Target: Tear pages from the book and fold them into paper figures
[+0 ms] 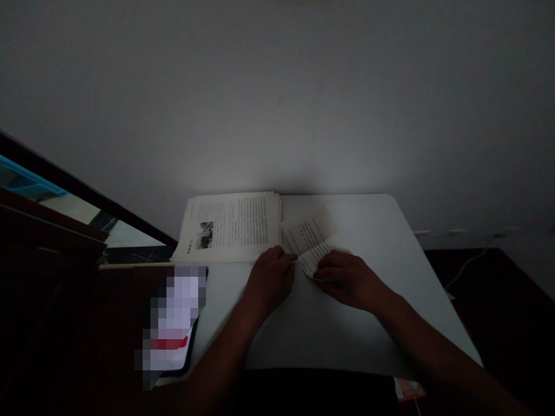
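A partly folded printed sheet of paper (306, 237) is between my two hands over the white table. My right hand (342, 274) has its fingers closed on the sheet's lower right part, where a folded flap shows. My left hand (273, 274) is closed at the sheet's lower left corner, thumb and fingers pinched together there. Just beyond my left hand lies a stack of printed pages (234, 225), its top page carrying text and a small dark picture. The far edge of the held sheet is blurred.
The white table (364, 219) stands against a grey wall (277, 86). A phone with a lit, pixelated screen (177, 323) lies at the left edge. Dark wooden furniture (52, 231) is at the left. A white cable (468, 266) runs along the right.
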{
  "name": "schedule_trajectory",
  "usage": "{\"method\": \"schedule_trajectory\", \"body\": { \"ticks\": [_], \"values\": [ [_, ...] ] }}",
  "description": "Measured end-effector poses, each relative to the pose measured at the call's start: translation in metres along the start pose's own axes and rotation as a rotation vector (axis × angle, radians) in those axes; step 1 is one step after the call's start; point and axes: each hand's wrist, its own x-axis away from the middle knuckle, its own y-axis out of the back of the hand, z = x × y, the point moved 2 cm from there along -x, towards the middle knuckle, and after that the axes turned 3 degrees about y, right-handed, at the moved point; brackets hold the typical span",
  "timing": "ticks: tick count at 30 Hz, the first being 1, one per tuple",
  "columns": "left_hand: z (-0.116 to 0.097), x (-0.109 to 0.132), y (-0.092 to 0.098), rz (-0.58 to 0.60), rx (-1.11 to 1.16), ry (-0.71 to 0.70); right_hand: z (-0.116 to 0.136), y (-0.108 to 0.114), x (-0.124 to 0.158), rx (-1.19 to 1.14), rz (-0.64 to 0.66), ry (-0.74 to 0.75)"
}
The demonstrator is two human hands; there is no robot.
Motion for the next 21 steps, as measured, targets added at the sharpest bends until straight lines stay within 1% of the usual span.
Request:
{"method": "schedule_trajectory", "body": {
  "ticks": [6, 12, 16, 21],
  "values": [
    [0.000, 0.000, -0.006, 0.016, -0.050, -0.017, 0.000, -0.001, 0.001, -0.045, 0.020, 0.000],
    [-0.001, 0.001, -0.006, -0.002, -0.096, -0.024, -0.001, 0.002, 0.002, -0.136, -0.015, -0.022],
    [-0.002, 0.001, -0.007, -0.002, -0.136, -0.022, -0.008, 0.005, 0.004, -0.185, -0.069, -0.113],
    [-0.002, -0.002, -0.010, -0.040, -0.163, -0.014, -0.017, 0.006, 0.005, -0.121, -0.135, -0.270]
  ]
}}
